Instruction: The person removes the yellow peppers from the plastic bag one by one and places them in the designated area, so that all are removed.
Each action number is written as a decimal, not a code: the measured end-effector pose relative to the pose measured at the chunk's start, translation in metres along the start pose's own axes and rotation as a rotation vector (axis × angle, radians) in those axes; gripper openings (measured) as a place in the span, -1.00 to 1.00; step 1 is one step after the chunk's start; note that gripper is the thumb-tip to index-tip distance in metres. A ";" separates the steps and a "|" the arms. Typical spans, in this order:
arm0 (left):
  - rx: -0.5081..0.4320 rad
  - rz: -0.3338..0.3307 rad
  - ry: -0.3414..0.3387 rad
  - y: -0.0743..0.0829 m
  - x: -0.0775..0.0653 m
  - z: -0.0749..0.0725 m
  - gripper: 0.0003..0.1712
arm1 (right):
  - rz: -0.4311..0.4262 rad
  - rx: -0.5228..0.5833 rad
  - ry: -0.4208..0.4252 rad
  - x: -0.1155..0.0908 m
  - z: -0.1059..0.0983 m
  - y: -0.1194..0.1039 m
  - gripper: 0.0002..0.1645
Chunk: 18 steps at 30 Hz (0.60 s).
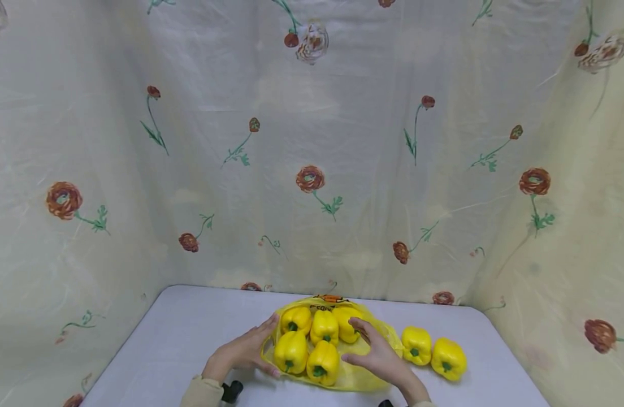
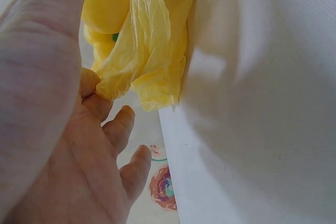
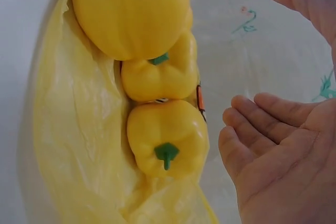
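A thin yellow plastic bag (image 1: 360,377) lies spread on the table with several yellow bell peppers (image 1: 290,351) on it, their green stems toward me. At the bag's left edge is my left hand (image 1: 248,346), thumb to the front and fingers to the back. Its fingertips meet the crumpled bag edge (image 2: 152,77) in the left wrist view. My right hand (image 1: 377,353) hovers over the bag's right part, thumb and fingers spread apart and holding nothing. In the right wrist view its palm (image 3: 289,156) faces the peppers (image 3: 168,135) with a gap between.
Two more yellow bell peppers, one (image 1: 416,345) nearer the bag and another (image 1: 449,359) farther right, sit outside it on the white table (image 1: 190,316). A flower-patterned curtain (image 1: 363,226) stands behind the table and along both sides.
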State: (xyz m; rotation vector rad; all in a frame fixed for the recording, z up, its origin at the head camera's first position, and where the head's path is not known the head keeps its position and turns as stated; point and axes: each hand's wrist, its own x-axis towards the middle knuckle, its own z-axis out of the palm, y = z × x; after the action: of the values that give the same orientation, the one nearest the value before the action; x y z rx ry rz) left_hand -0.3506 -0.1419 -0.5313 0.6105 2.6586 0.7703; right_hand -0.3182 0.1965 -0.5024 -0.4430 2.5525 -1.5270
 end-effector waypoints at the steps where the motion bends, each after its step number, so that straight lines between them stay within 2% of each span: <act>1: -0.001 -0.002 -0.001 0.000 0.000 0.000 0.46 | -0.002 -0.003 0.004 0.000 0.002 0.000 0.05; 7: 0.008 -0.001 0.002 0.003 -0.002 0.001 0.48 | -0.005 -0.015 -0.010 0.001 0.008 0.004 -0.01; 18: 0.006 0.002 0.001 0.002 -0.002 0.003 0.48 | 0.042 -0.008 -0.078 0.007 0.021 0.010 0.09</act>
State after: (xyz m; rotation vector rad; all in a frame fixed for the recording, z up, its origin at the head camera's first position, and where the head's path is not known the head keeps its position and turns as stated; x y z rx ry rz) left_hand -0.3471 -0.1396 -0.5318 0.6147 2.6630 0.7632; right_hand -0.3212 0.1813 -0.5213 -0.4384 2.4934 -1.4570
